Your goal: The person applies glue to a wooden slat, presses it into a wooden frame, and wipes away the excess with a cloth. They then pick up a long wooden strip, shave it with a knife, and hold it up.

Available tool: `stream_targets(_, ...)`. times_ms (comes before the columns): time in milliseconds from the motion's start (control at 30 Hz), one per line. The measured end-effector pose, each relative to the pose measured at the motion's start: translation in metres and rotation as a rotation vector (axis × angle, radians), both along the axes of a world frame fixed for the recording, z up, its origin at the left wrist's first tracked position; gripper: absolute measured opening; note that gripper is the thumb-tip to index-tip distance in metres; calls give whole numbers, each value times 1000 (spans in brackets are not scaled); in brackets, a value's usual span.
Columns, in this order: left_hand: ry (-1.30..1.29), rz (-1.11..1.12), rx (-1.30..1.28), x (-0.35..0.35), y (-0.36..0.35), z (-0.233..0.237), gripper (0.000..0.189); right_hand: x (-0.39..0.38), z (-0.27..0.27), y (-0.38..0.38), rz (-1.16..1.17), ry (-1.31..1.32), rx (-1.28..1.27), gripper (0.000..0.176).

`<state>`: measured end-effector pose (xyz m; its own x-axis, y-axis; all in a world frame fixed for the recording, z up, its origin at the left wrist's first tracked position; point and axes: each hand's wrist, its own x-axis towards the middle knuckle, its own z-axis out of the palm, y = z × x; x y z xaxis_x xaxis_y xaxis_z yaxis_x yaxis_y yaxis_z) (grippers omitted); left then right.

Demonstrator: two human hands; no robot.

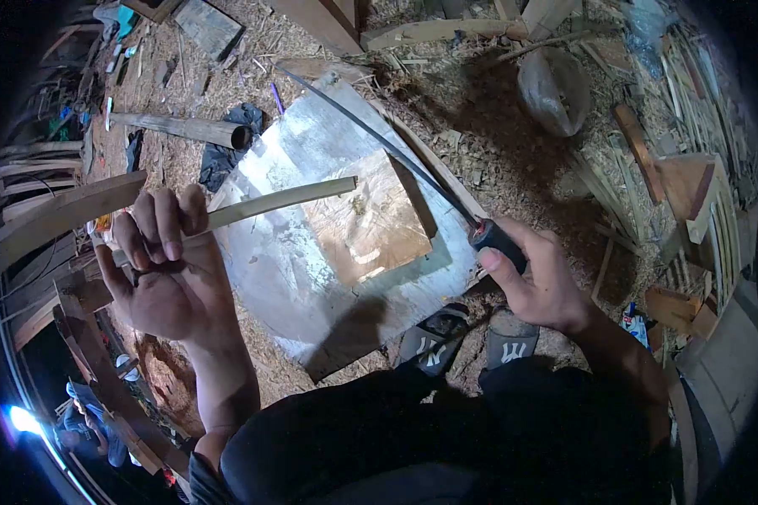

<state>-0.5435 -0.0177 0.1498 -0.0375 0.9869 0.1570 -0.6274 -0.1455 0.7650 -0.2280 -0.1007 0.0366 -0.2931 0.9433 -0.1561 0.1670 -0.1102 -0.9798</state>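
My left hand (173,252) is raised on the left, palm turned up, with its fingers curled around a narrow wooden strip (269,202). The strip's far end reaches over a square wooden block (379,236) with a rough, cut-up top. That block rests on a pale, worn board (269,286) on the ground. On the right, my right hand (539,278) grips the black handle of a long knife (379,136). Its thin dark blade points up and left, passing the block's far edge, apart from the strip.
Wood shavings (514,168) cover the ground. A clear plastic bag (554,91) lies at the upper right, a round log (185,128) at the upper left. Planks and offcuts (691,185) are piled right. Slippered feet (434,341) stand at the board's near edge. Another person (97,429) is lower left.
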Motion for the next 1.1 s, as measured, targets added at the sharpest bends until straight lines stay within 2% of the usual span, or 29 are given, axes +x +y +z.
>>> stream_targets(200,144,-7,96,10,-5,2,45,0,-3,1,35,-24,-29,37)
stream_targets(233,164,88,83,18,-4,3,49,1,-3,2,39,-10,-32,37)
stream_targets(267,161,87,76,18,-3,3,49,1,-4,4,43,4,-33,37)
stream_targets(333,230,-19,147,18,3,4,50,5,-5,8,46,11,-47,38)
stream_targets(533,119,-55,45,27,19,7,51,16,2,20,20,19,-116,39)
stream_targets(600,144,65,-28,31,18,11,50,18,11,21,-76,-29,-169,37)
stream_targets(733,184,131,-126,34,12,16,50,20,18,20,-97,-146,-131,33)
stream_targets(867,257,124,-171,23,7,14,52,12,36,12,-143,-124,-192,32)
stream_targets(967,189,134,-203,21,12,12,52,8,52,5,-127,-177,-196,31)
stream_targets(1067,179,158,-180,14,12,4,54,5,46,-7,-153,-244,-195,32)
stream_targets(1100,141,189,-217,12,11,3,54,4,35,-14,-233,-298,-150,32)
